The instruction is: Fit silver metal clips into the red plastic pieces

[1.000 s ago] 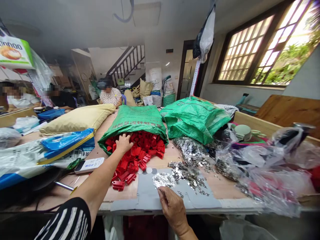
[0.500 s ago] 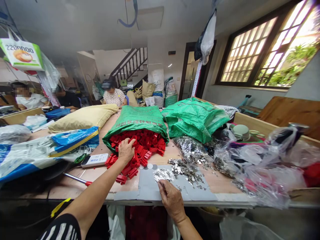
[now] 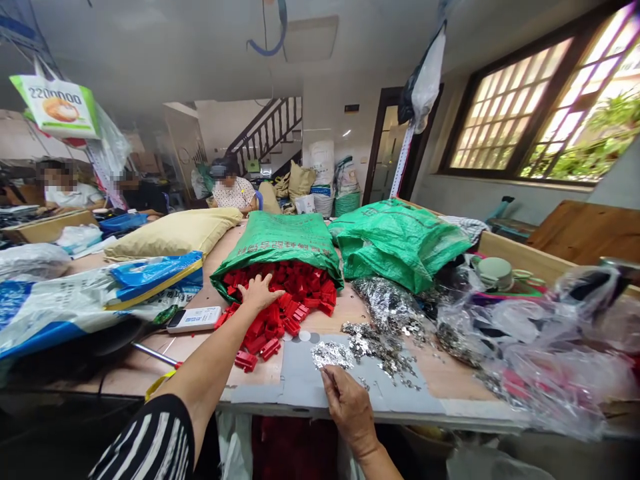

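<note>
My left hand [image 3: 259, 293] reaches over a heap of red plastic parts [image 3: 295, 313] that spills from the mouth of a green woven sack [image 3: 285, 237]. Its fingers are spread, and no part shows in its grip. At the table's front edge, my right hand [image 3: 347, 403] is closed, thumb pressed to forefinger. Whatever it may pinch is too small or hidden to make out. Just beyond its fingertips lies a pile of small shiny metal pieces [image 3: 331, 355] on a grey sheet [image 3: 303, 380], with a darker pile of metal pieces [image 3: 373, 343] beside it.
A second green sack [image 3: 395, 240] and clear plastic bags [image 3: 545, 347] crowd the right. To the left are a white box-like device [image 3: 195, 319], a blue-and-white bag [image 3: 65, 300] and a beige sack [image 3: 175, 233]. A person [image 3: 233, 190] sits beyond the table, others farther left.
My left hand has pushed a little forward and right over the red parts, its fingers spreading wider. My right hand keeps its pinch by the metal pieces. The whole view has shifted slightly.
</note>
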Tool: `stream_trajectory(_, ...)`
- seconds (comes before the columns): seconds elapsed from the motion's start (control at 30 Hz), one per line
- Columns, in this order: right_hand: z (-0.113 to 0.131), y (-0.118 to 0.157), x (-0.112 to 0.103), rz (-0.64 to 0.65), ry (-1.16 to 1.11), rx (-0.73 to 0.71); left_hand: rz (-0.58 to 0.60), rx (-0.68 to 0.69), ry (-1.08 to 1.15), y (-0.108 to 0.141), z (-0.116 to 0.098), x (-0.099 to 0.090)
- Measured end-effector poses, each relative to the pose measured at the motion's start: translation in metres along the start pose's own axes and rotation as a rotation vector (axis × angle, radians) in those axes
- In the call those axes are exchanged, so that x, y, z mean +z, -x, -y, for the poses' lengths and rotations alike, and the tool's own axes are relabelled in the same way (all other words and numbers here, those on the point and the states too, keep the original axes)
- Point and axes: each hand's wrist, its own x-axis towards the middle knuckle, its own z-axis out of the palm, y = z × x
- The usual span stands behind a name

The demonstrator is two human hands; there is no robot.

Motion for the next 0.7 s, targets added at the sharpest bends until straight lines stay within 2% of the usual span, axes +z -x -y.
stream_trajectory(0.3,0.007,-0.002,-0.002,0.032,0.017,0.043,-0.066,0.073,0.098,0.047,0.004,0.010)
stream_trajectory(0.43,0.009,-0.002,-0.003,0.035,0.017,0.074,-0.091,0.106,0.166,0.059,0.004,0.005)
stream_trajectory(0.53,0.009,-0.002,-0.003,0.041,0.004,0.089,-0.153,0.085,0.225,0.070,0.003,-0.005)
stream_trajectory(0.6,0.008,-0.002,-0.003,0.041,-0.010,0.104,-0.225,0.055,0.258,0.087,0.002,-0.011)
stream_trajectory(0.7,0.008,-0.002,-0.003,0.040,-0.039,0.125,-0.366,0.015,0.291,0.130,0.004,-0.008)
